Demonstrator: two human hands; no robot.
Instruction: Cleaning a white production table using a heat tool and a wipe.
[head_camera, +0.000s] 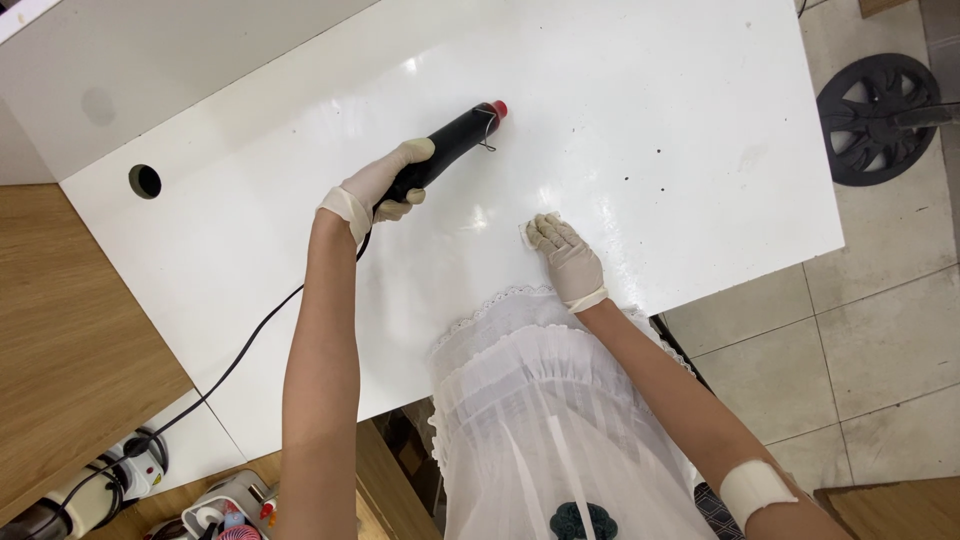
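The gloved left hand (385, 188) grips a black heat gun (452, 142) while the right hand (567, 260) presses a white table (700, 150).

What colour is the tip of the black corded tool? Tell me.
Red, on the black corded tool; head view.

Two gloved hands show: the left hand (385, 190) at ten o'clock of centre and the right hand (567, 258) near centre. There is one black heat tool (452, 145), one white table (620, 120) with one round hole (145, 181) at nine o'clock, and one black fan base (880, 118) at two o'clock.
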